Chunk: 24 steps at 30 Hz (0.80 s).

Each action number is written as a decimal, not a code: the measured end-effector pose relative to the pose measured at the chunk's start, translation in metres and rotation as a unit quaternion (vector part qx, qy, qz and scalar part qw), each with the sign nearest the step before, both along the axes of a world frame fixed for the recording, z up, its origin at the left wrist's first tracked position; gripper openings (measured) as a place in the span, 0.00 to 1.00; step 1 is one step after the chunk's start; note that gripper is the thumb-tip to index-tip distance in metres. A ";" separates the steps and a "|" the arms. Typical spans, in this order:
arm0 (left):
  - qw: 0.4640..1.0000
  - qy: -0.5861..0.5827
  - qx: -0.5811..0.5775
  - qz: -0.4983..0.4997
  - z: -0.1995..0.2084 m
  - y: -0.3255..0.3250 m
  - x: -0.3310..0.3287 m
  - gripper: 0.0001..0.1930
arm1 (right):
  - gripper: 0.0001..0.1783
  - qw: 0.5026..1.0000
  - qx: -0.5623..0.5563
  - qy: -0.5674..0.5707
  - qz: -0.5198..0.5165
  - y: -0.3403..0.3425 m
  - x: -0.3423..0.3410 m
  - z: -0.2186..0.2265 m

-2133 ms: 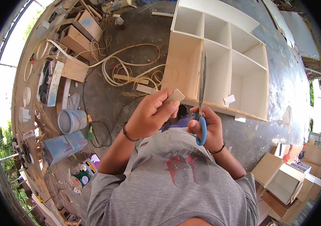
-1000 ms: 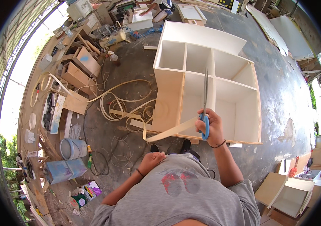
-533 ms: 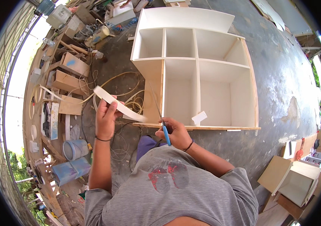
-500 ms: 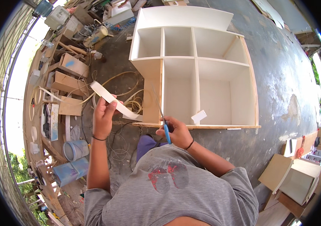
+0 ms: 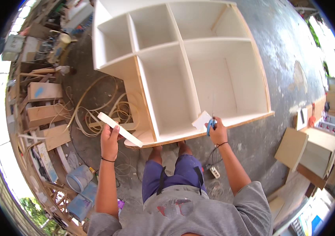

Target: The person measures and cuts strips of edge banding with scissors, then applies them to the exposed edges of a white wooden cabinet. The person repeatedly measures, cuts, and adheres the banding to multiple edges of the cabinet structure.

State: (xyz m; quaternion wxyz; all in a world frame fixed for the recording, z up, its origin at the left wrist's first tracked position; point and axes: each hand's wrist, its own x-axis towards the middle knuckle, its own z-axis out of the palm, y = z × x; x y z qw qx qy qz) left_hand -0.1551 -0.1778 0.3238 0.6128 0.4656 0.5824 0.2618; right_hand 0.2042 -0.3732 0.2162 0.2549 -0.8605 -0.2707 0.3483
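Note:
My left hand [image 5: 109,143] is closed on a short white strip of edge banding [image 5: 126,133], pinched between thumb and fingers, its lower end near the front edge of a white cabinet [image 5: 167,139]. To the right, my right hand [image 5: 218,133] grips the blue handles of a pair of scissors [image 5: 211,125]. The blades point away from me and are hard to make out against the white interior. Just left of the scissors, a small white card-like piece [image 5: 201,120] lies at the cabinet's near edge. Several open compartments divide the cabinet, which has bare wood edges.
Loose coils of pale banding [image 5: 117,112] lie on the floor left of the cabinet. Wooden boxes [image 5: 45,91], a bucket [image 5: 79,178] and a blue container [image 5: 83,200] line the left side. A power strip [image 5: 214,172] lies near my legs; a small cabinet [image 5: 313,153] stands right.
My right hand has moved right with the scissors, over to the small white piece. My left hand still holds the strip, now lower in view. The view has shifted, showing my legs.

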 end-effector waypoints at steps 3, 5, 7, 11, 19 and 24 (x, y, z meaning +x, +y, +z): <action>1.000 0.018 -0.020 -0.009 -0.069 -0.004 0.008 0.09 | 0.25 0.998 -0.045 -0.035 -0.012 -0.034 0.000 -0.057; 0.999 0.030 -0.008 -0.028 -0.094 -0.005 0.003 0.08 | 0.25 0.999 -0.009 -0.022 -0.038 -0.045 -0.011 -0.080; 0.999 0.033 0.005 -0.030 -0.110 -0.007 -0.002 0.07 | 0.25 0.997 0.043 -0.017 -0.056 -0.044 -0.019 -0.106; 0.998 0.047 -0.005 -0.038 -0.137 -0.010 -0.023 0.06 | 0.25 0.981 0.161 -0.093 0.061 0.043 0.015 -0.146; 0.997 -0.023 -0.076 0.023 -0.159 -0.023 -0.014 0.05 | 0.24 0.957 0.084 -0.269 0.065 0.331 0.125 -0.184; 0.992 -0.043 -0.102 0.058 -0.170 -0.031 -0.016 0.05 | 0.24 0.948 -0.078 -0.296 0.088 0.391 0.122 -0.200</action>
